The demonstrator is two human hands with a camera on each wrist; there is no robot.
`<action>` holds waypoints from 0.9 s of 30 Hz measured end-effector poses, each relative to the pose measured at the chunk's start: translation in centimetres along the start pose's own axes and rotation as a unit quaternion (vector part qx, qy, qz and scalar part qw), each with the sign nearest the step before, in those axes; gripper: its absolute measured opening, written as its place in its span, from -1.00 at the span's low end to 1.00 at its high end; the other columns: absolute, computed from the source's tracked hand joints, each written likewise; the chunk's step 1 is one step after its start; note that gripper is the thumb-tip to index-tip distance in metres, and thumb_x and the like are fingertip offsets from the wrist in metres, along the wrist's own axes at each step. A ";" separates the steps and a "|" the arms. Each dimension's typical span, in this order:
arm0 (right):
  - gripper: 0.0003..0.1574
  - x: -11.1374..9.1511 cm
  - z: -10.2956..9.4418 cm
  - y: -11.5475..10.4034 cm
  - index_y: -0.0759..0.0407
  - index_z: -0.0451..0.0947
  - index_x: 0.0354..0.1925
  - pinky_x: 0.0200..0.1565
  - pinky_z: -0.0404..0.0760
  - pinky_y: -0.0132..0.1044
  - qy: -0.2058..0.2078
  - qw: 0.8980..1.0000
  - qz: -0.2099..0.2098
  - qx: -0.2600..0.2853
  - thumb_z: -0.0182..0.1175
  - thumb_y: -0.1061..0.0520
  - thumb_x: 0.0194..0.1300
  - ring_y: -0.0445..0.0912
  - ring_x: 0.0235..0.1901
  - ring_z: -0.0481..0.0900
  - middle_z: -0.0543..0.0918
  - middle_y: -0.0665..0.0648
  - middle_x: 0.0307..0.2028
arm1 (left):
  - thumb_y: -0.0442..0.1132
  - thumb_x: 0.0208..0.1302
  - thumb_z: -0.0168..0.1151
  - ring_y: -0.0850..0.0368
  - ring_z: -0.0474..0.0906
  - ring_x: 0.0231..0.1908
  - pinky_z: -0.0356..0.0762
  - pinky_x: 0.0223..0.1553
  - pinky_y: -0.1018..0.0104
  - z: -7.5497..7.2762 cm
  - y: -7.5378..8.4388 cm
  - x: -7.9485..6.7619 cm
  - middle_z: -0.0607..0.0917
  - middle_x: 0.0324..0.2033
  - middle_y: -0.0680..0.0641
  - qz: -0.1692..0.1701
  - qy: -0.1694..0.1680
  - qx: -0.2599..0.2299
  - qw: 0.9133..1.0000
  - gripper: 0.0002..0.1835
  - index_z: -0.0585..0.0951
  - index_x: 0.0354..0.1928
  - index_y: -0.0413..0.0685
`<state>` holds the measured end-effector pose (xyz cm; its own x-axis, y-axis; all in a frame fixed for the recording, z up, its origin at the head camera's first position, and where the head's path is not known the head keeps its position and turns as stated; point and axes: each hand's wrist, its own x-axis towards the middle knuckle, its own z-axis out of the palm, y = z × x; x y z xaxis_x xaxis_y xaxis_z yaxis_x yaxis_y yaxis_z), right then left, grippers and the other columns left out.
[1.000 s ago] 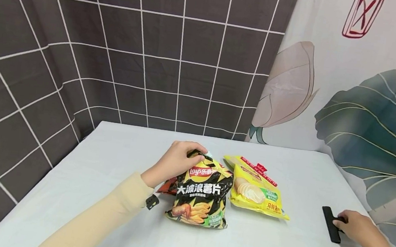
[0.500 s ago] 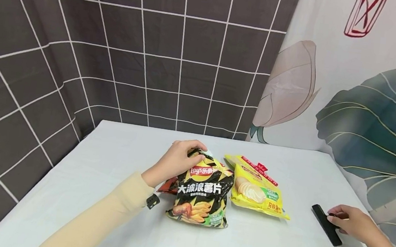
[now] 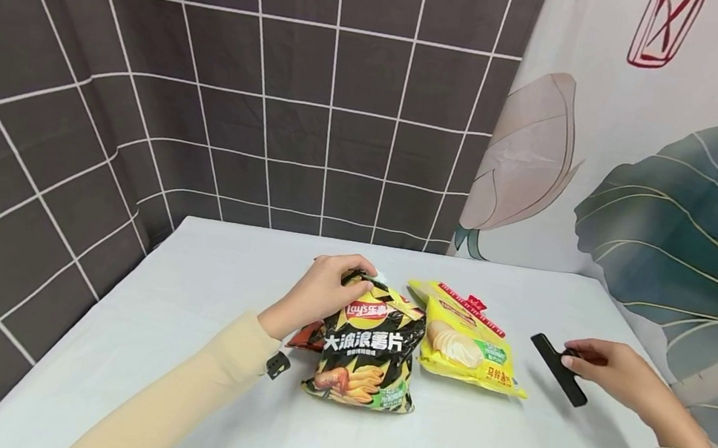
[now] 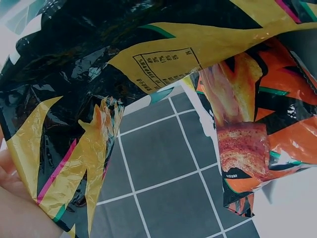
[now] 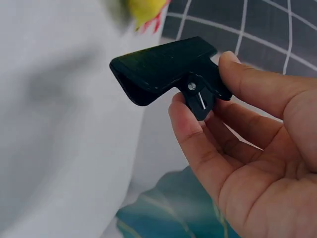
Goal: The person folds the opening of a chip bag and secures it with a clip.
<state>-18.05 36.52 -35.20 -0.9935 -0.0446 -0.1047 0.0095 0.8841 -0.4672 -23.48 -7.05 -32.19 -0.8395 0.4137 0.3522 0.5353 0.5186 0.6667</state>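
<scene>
My left hand grips the top edge of a black and yellow Lay's chip bag, which stands propped on the white table. In the left wrist view the bag's crinkled back fills much of the frame, with the hand at the left edge. An orange-red chip bag sits behind it, mostly hidden in the head view. My right hand pinches a black bag clip by its handles, held above the table's right side. The right wrist view shows thumb and fingers on the handles of the clip.
Right of the black bag lies a yellow chip bag with a red clip strip across its top. The white table ends at a dark grid curtain behind and a leaf-print curtain on the right.
My right hand has moved left and away from the table's right edge with the bag clip, lifting and tilting it. My left hand and the chip bags have stayed nearly still.
</scene>
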 end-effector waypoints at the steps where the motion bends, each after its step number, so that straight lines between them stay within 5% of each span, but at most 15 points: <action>1: -0.24 0.1 0.0 -0.6 0.53 0.41 0.13 -0.27 0.63 -0.19 0.003 1.000 -0.004 0.001 0.20 -0.11 0.31 0.01 -0.23 0.56 0.61 0.41 -0.09 | -0.24 0.28 0.25 0.22 0.59 -0.21 0.55 -0.10 0.26 0.0 0.0 0.0 0.72 -0.12 0.02 0.000 0.000 0.000 1.000 -0.85 0.67 -0.13 0.05; 8: -0.32 0.2 -0.1 -4.3 0.45 0.44 0.15 -0.33 0.57 -0.42 0.021 0.998 -0.052 0.023 0.22 -0.06 0.31 -0.03 -0.21 0.52 0.62 0.34 -0.08 | -0.24 0.28 0.25 0.21 0.60 -0.19 0.55 -0.08 0.25 0.0 0.2 -0.1 0.72 -0.12 0.02 -0.001 0.001 0.003 1.000 -0.85 0.67 -0.13 0.05; 27: -0.36 0.7 0.5 -12.2 0.32 0.47 0.20 -0.06 0.65 -0.02 0.046 0.987 -0.130 0.077 0.22 -0.07 0.31 0.11 -0.08 0.64 0.62 0.35 0.04 | -0.24 0.27 0.26 0.20 0.60 -0.18 0.55 -0.08 0.25 -0.1 0.4 -0.3 0.72 -0.11 0.00 0.007 0.001 0.008 1.000 -0.84 0.67 -0.12 0.03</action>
<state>-18.76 25.50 -30.08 -0.9705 -0.2122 0.1142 -0.2378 0.7663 -0.5969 -23.05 -7.04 -31.99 -0.8321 0.4193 0.3630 0.5484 0.5244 0.6513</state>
